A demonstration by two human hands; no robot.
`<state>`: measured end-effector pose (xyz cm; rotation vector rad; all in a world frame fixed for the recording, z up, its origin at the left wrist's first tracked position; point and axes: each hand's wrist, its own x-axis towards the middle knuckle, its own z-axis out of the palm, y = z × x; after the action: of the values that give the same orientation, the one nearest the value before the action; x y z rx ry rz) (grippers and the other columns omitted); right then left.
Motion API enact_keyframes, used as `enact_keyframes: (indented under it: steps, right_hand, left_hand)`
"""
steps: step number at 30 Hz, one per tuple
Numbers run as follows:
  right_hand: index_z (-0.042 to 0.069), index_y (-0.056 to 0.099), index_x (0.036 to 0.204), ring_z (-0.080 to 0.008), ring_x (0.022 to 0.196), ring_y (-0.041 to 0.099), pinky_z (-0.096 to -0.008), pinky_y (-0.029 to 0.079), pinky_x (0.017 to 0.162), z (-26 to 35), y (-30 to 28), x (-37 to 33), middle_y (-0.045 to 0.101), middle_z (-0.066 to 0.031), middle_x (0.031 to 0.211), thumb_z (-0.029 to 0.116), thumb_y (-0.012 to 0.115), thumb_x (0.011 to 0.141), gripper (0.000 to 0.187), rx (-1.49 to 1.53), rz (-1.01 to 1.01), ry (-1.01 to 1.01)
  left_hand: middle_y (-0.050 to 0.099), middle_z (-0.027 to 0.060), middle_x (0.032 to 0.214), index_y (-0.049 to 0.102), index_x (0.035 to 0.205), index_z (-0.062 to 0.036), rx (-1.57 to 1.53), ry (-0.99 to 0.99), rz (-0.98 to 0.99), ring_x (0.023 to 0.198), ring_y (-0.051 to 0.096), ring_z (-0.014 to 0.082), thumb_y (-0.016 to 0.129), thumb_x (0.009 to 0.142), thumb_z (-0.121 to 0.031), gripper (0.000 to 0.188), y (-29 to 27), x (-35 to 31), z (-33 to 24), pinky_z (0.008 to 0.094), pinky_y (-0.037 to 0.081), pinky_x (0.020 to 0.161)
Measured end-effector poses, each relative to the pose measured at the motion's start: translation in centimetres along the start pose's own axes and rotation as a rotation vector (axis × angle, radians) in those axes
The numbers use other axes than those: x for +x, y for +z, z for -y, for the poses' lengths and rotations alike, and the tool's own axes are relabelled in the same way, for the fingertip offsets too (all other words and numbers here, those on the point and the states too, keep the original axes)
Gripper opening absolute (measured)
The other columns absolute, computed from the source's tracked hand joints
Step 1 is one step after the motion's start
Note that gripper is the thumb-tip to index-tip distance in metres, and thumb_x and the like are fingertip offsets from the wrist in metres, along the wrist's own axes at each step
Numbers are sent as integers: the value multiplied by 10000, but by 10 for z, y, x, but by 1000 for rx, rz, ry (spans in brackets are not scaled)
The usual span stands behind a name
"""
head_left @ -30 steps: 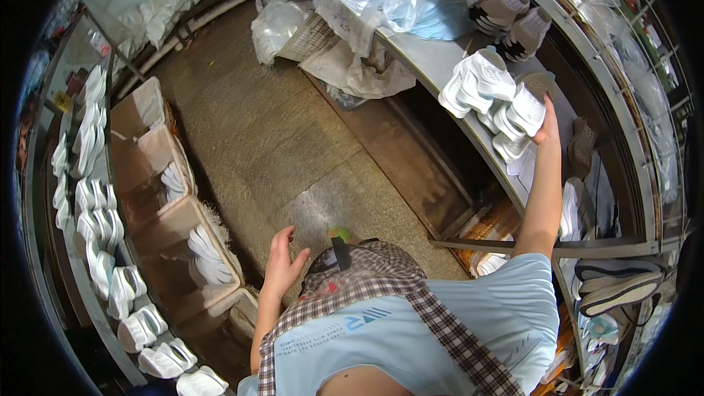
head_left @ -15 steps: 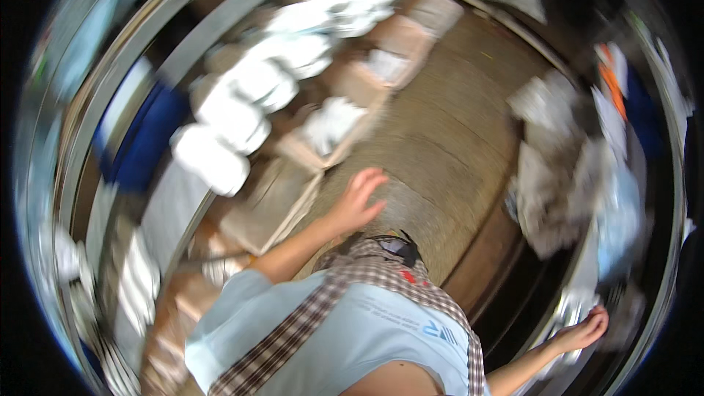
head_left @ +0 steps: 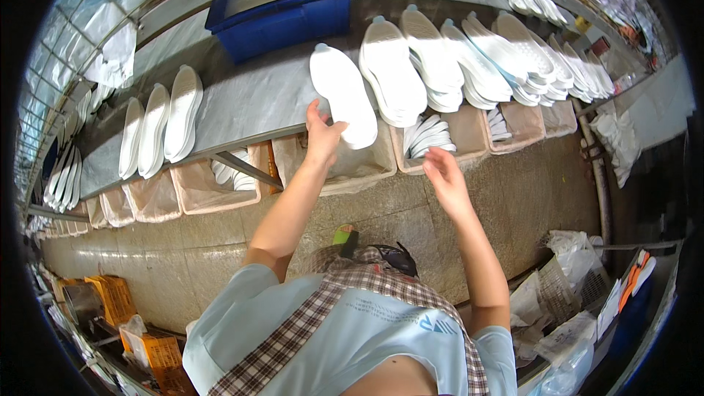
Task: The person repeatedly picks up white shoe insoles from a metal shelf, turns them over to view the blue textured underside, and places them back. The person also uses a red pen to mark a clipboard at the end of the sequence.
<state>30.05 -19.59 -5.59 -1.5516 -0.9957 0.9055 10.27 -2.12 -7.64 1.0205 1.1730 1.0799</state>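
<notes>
While my right hand (head_left: 447,180) is empty with its fingers loosely spread, my left hand (head_left: 323,136), half open, touches the white sole (head_left: 343,92) by the table (head_left: 257,99) edge; I can't tell if it grips.

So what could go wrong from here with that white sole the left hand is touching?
The white sole seems to jut past the front edge of the metal bench, so a knock from the left hand might tip it toward the lined bin below. It also lies close beside a stack of soles, which a sideways push could disturb.
</notes>
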Motion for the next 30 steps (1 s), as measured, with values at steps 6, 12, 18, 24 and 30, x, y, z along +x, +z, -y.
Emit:
enact_keyframes:
  steps: [6, 12, 18, 24, 30]
  right_hand:
    - [-3, 351, 1290, -224, 1091, 473, -360, 382, 929, 32, 65, 15, 489, -143, 1211, 331, 563, 881, 569, 210, 190, 108]
    - [-50, 293, 1281, -210, 1082, 493, -337, 425, 900, 39, 68, -24, 494, -177, 1157, 135, 609, 836, 576, 312, 13, 48]
    - [-31, 344, 1242, -184, 1029, 517, -313, 436, 861, 13, 24, -55, 518, -133, 1132, 147, 616, 846, 512, 55, -212, -147]
    - [-22, 435, 1174, -209, 1059, 502, -319, 399, 900, -29, 9, -71, 493, -130, 1161, 77, 601, 824, 400, -17, -254, -191]
    - [-15, 446, 1171, -233, 1097, 475, -324, 368, 938, -43, -3, -77, 454, -130, 1198, 9, 566, 777, 413, 2, -291, -203]
  left_hand:
    - [439, 214, 1256, 169, 1384, -41, -439, -118, 438, 1128, 501, 307, 560, 756, 32, 742, -51, -59, -20, 414, 471, 941]
    - [338, 167, 1350, 236, 1372, -32, 11, 268, 766, 1267, 330, 292, 673, 761, -112, 755, -24, -101, 8, 433, 287, 1044]
    - [374, 163, 1329, 224, 1376, -51, -133, 349, 846, 1231, 388, 256, 669, 783, -134, 746, 23, -90, -7, 389, 327, 1011]
    - [522, 136, 1155, 333, 1245, -41, -141, 547, 972, 1145, 481, 225, 558, 775, 79, 535, 57, -108, -18, 348, 377, 964]
    - [535, 129, 1159, 375, 1214, -43, -34, 589, 1009, 1114, 512, 234, 503, 728, 146, 538, 66, -117, -25, 348, 396, 944]
